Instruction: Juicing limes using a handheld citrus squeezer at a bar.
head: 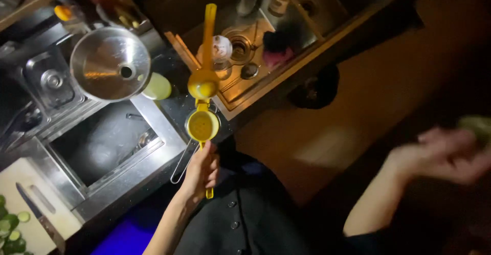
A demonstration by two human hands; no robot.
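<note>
Head view: left hand (pixel 200 173) grips open yellow hinged squeezer (pixel 203 99)

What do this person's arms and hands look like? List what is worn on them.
Both forearms are bare, with no gloves, rings or watch visible in this dim light. The left hand shows clearly. The right hand is blurred, so small details there cannot be told. Dark sleeves seem pushed up near the elbows, matching a dark buttoned garment.

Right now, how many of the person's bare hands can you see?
2. The left hand grips the lower handle of the open yellow hinged citrus squeezer by the counter. The right hand, blurred, is out at the far right with something pale green at its fingertips.
</note>
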